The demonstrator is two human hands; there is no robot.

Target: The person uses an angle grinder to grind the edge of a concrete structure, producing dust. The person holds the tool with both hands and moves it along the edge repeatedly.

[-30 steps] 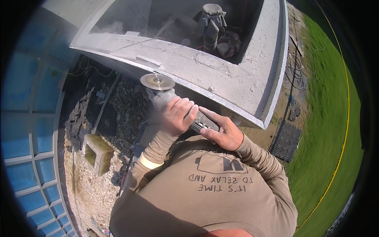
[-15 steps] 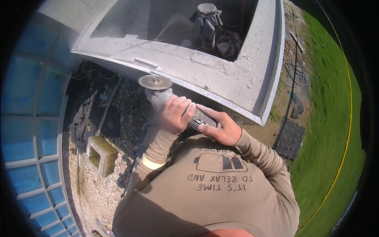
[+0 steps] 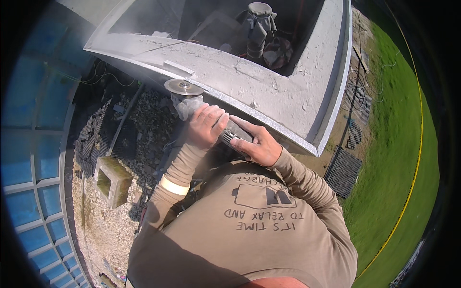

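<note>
An angle grinder (image 3: 235,133) is held in both hands, its round metal disc (image 3: 184,87) at the outer edge of a pale concrete ledge (image 3: 269,103). My left hand (image 3: 207,126) is closed round the dusty front of the grinder, just behind the disc. Farther back, my right hand (image 3: 261,146) wraps the rear of its body, thumb on the vented part. A shiny metal-grey strip (image 3: 259,114) runs along the ledge's edge. Whether the disc touches the edge, I cannot tell.
Dust hangs at the far left of the ledge. A thin rod (image 3: 163,45) and a small flat piece (image 3: 178,67) lie on it. Inside the opening stands a cloth-wrapped post (image 3: 259,26). A hollow concrete block (image 3: 114,182) rests on gravel, left; yellow tape (image 3: 408,201) crosses the grass.
The view has shifted slightly. Both hands and the grinder sit a little farther left and up in the picture, with the disc still by the ledge edge. The grip is unchanged.
</note>
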